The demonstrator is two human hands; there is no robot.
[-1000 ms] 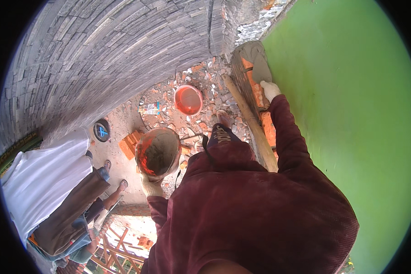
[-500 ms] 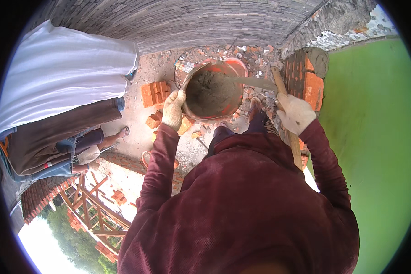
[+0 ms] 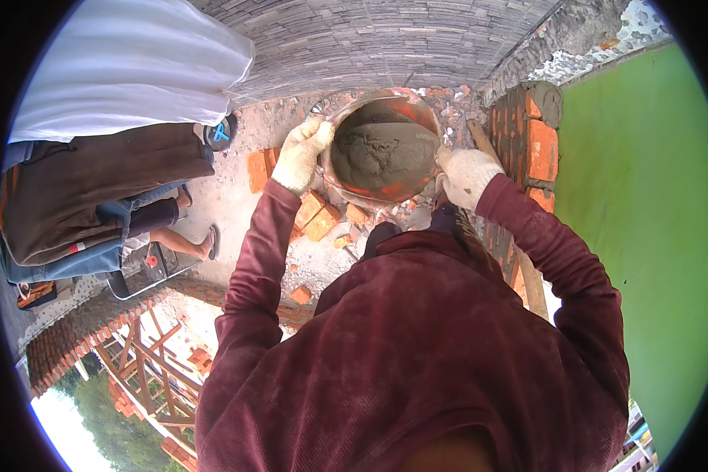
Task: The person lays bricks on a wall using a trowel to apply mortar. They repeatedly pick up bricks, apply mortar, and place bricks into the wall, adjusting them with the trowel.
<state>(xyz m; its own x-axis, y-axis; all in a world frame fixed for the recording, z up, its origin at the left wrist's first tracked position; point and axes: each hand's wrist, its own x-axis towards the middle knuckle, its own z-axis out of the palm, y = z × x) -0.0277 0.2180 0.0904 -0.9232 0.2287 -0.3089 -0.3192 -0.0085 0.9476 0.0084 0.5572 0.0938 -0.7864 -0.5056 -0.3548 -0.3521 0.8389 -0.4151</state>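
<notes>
Green wall [image 3: 645, 197] on my right was the biggest thing about, smooth and bare of print. Grey stone-faced wall [image 3: 370, 47] ran across ahead; no signs on it that I could make out. To the left, a white cloth [image 3: 141, 63] and, below it, a dark brown cloth [image 3: 110, 193]; another person's leg [image 3: 179, 241] showed beside them, the foot in a sandal.

Brickwork [image 3: 541, 149] stood against the green wall, mortar smeared over its top end. A wooden pole [image 3: 533, 283] lay slantwise alongside, partly hidden by my right arm.

Bucket [image 3: 405, 191] was in front of me, just ahead of my feet, mouth up and between my hands, probably so that I could look straight in and reach it from both sides. Grey mortar [image 3: 377, 157] lay inside. Couldn't tell whether its base bore on the ground.

Hands apart, both in pale gloves. Left hand [image 3: 304, 153] clamped on the near-left rim, likely to steady the weight. Right hand [image 3: 470, 177] curled at the opposite rim; its grip was hidden. Loose bricks [image 3: 318, 216] lay near my feet.

Smallest: pale lettering [image 3: 467, 224] on my trouser leg, too foreshortened to read.
</notes>
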